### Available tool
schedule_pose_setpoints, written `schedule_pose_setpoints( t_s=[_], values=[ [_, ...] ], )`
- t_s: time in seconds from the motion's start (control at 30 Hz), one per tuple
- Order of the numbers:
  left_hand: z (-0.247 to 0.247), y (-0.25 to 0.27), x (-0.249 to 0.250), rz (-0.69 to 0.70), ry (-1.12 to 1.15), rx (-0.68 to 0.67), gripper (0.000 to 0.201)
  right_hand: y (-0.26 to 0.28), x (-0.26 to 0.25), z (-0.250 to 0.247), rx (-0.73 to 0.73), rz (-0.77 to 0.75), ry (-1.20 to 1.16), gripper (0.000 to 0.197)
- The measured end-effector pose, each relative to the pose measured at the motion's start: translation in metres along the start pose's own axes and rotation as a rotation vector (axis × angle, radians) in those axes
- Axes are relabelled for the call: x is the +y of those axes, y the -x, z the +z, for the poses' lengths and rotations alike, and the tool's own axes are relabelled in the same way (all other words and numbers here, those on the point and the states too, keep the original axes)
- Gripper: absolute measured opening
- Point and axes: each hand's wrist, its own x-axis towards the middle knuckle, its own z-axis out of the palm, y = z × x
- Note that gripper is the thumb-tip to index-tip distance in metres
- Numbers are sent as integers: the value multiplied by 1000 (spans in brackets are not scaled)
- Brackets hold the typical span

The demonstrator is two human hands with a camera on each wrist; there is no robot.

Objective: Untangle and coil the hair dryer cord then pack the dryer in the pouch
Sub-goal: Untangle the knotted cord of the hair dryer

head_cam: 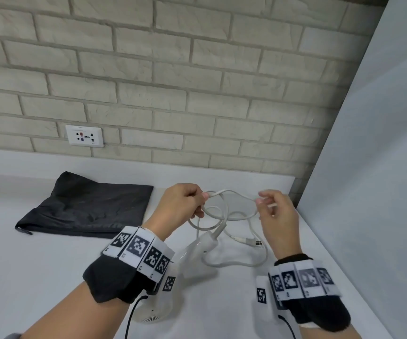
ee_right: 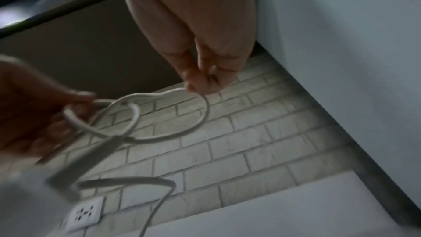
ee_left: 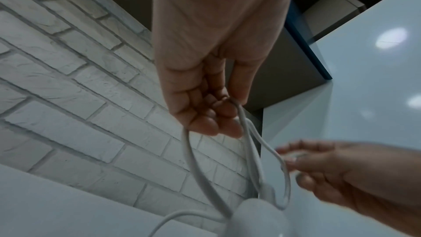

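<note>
We see little of the white plastic hair dryer [head_cam: 198, 250]: our left wrist and its band cover most of its body. Our right hand [ee_left: 341, 172] is smeared by blur in the left wrist view, and our left hand [ee_right: 34, 114] likewise in the right wrist view.

Both forearms are bare. Each wrist wears a black fabric cuff [head_cam: 114, 280] ringed with a band of white tiles printed with black square codes [head_cam: 140, 250]. 1 thin black cable [head_cam: 131, 314] trails toward 6 o'clock beneath each cuff.
</note>
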Motion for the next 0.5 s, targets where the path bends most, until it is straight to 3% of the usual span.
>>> schedule_pose_setpoints(
  t_s=[0.07, 0.2, 0.37, 0.43, 0.5],
  values=[
    [5, 1, 1, 23, -20, -39, 30, 3, -8, 11, -46, -187, 1, 22],
    [7, 2, 4, 28, 20, -133, 27, 10, -17, 25, -370, -412, 115, 34],
    [3, 3, 2, 31, -22, -134, 29, -1, -22, 18, -295, -617, 337, 30],
    [-3, 2, 2, 37, -21, -64, 34, -7, -23, 9, -173, -527, 239, 30],
    [-12, -1, 1, 43, -2, 13, 38, -18, -19, -6, -6, -190, -42, 26]
  ],
)
